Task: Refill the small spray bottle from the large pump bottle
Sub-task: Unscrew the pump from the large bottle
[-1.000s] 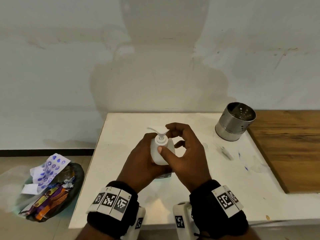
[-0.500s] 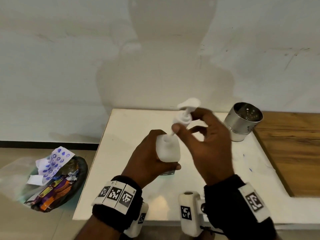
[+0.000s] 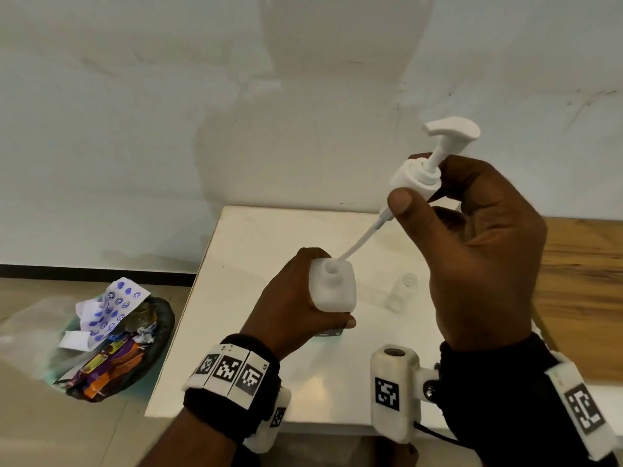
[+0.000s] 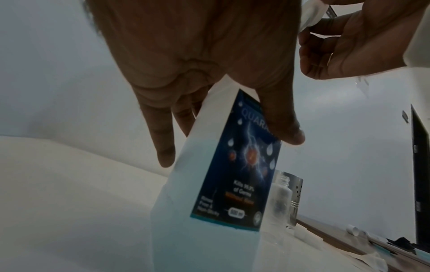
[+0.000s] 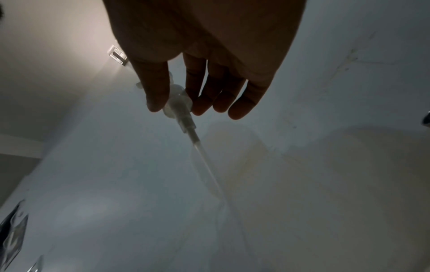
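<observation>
My left hand (image 3: 296, 298) grips the large white bottle (image 3: 333, 286) upright on the white table (image 3: 269, 237); its neck is uncovered. The left wrist view shows its dark blue label (image 4: 242, 176) and pale blue liquid inside, my left hand (image 4: 209, 77) wrapped round it. My right hand (image 3: 472, 237) pinches the white pump head (image 3: 421, 176) by its collar, raised up and to the right, with the dip tube (image 3: 357, 244) slanting down to the bottle mouth. In the right wrist view my right hand (image 5: 197, 77) holds the pump head (image 5: 177, 103). The small clear spray bottle (image 3: 401, 291) (image 4: 279, 200) stands capless just right of the large bottle.
A perforated steel cup (image 4: 295, 193) stands behind the small bottle. A wooden counter (image 3: 586, 284) adjoins the table on the right. On the floor to the left sits a black bin (image 3: 111, 338) full of wrappers. A pale wall (image 3: 303, 96) rises behind the table.
My right hand has pulled the pump head off the large bottle and lifted it up and right, drawing the dip tube almost out. My left hand still grips the bottle.
</observation>
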